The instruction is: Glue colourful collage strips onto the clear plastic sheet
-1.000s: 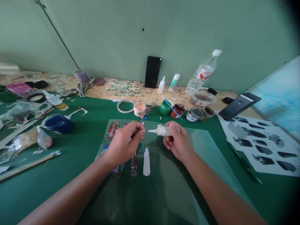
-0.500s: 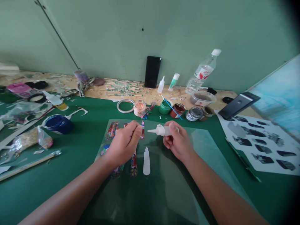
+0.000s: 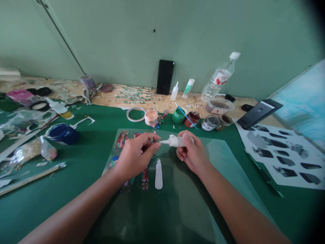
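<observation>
At left we see a blue jar (image 3: 63, 135) on the green-covered desk (image 3: 78, 183), then colourful pieces (image 3: 121, 139) on a clear sheet (image 3: 215, 152). Next is our left hand (image 3: 135, 150), thumb and forefinger at a white bottle (image 3: 174, 141)'s nozzle tip — we cannot tell whether they pinch it. Nearer us lies a white cut-out (image 3: 158, 176). Our right hand (image 3: 194, 152) has its fingers closed around the bottle's body, held sideways above the sheet — farther right, a printed page (image 3: 270, 162).

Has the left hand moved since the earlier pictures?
Yes: judged against the white cutout, the left hand has shifted its fingertips rightward, toward the bottle nozzle.
</observation>
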`<state>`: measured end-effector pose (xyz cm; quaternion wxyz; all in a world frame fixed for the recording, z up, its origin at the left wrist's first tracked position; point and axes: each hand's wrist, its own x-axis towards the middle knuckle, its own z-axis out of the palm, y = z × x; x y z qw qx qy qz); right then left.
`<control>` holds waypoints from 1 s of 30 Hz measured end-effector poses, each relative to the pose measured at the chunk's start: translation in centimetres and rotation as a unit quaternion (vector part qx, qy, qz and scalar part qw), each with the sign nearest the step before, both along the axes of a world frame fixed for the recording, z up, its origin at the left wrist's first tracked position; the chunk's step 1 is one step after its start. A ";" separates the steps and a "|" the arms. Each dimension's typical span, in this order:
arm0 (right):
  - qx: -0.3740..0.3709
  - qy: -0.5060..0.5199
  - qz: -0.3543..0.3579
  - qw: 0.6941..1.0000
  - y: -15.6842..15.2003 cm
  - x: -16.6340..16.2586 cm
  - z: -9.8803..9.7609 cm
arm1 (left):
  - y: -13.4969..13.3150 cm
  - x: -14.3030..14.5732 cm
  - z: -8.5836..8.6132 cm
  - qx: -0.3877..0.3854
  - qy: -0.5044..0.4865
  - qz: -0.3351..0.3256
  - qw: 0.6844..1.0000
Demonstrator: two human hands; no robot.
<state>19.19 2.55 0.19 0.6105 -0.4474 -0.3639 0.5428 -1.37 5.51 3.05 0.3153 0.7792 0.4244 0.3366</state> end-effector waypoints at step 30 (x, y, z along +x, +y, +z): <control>0.000 -0.005 0.000 1.000 0.0 0.0 0.1 | 0.2 -0.1 0.1 0.023 -0.010 -0.004 1.000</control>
